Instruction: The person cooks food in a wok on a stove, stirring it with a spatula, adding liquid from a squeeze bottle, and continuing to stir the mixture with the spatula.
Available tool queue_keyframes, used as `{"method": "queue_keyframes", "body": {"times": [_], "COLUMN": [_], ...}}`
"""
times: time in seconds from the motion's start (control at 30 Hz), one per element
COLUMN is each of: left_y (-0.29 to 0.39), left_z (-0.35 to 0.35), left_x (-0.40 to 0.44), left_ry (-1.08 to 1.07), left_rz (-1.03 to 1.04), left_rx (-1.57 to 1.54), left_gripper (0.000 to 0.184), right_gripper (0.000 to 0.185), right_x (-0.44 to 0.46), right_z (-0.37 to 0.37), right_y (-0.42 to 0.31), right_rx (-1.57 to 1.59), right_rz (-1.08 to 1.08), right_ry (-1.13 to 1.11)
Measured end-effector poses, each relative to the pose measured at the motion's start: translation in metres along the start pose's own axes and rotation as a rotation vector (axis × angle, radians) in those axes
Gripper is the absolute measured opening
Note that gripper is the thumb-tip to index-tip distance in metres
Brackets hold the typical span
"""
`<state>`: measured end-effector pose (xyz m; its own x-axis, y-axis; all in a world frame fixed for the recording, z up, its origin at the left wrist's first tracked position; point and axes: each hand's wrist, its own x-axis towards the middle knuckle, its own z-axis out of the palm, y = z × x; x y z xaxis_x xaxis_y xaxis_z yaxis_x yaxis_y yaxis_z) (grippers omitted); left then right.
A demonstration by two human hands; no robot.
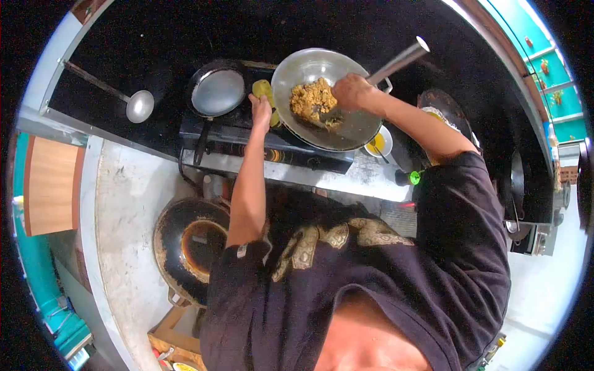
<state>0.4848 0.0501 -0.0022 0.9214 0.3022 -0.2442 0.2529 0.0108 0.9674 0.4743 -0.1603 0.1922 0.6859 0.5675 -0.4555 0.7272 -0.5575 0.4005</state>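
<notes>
A wide metal wok (365,133) sits on the stove, with a clump of yellow-brown crumbly food (309,99) in it. My left hand (260,112) is closed on a yellow-green cloth (263,90) at the wok's left rim; whether a wok handle lies under the cloth I cannot tell. Over the wok's right side, my right hand (356,93) is wrapped round the thick metal handle (402,59) of a cooking utensil. The handle slants up to the right. Its working end, down by the food, is too unclear to tell its kind.
Left of the wok, a dark frying pan (218,91) rests on the stove (297,154). A ladle (140,106) lies farther left. Right of the wok is a white bowl (385,142) with yellow liquid and a utensil. A large blackened wok (170,247) stands lower left.
</notes>
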Motion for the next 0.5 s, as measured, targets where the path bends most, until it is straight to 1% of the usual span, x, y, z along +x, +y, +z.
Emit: {"method": "queue_keyframes", "body": {"times": [0.07,0.1,0.13,0.17,0.23,0.27,0.37,0.4,0.5], "left_y": [0.011,0.006,0.0,-0.006,-0.002,0.003,-0.01,-0.008,0.003], "left_z": [-0.004,-0.004,-0.004,-0.003,-0.002,-0.002,-0.002,-0.001,-0.003], "left_x": [-0.012,-0.009,-0.002,0.002,-0.009,-0.013,-0.001,-0.004,-0.01], "left_ry": [-0.02,-0.029,-0.044,-0.066,-0.031,-0.012,-0.061,-0.074,-0.061], "left_rz": [-0.034,-0.029,-0.024,-0.014,-0.015,-0.009,-0.001,0.027,-0.009], "left_rx": [-0.045,-0.072,-0.092,-0.108,-0.097,-0.093,-0.043,-0.159,-0.105], "left_gripper": [0.064,0.064,0.064,0.064,0.065,0.066,0.065,0.064,0.061], "right_gripper": [0.019,0.019,0.012,0.014,0.018,0.015,0.015,0.016,0.015], "right_x": [-0.014,-0.017,-0.011,-0.007,0.002,0.01,0.003,-0.004,-0.016], "right_z": [-0.017,-0.019,-0.012,-0.006,0.001,0.009,0.006,0.001,-0.01], "right_y": [-0.005,-0.009,-0.013,-0.014,-0.012,-0.006,0.005,0.002,-0.014], "right_rx": [0.022,0.041,-0.014,-0.028,-0.06,-0.041,-0.014,0.012,0.01], "right_rz": [-0.017,-0.031,-0.017,-0.011,0.01,0.042,0.02,0.07,0.068], "right_ry": [-0.009,-0.02,0.0,0.039,0.121,0.17,0.036,0.044,0.05]}}
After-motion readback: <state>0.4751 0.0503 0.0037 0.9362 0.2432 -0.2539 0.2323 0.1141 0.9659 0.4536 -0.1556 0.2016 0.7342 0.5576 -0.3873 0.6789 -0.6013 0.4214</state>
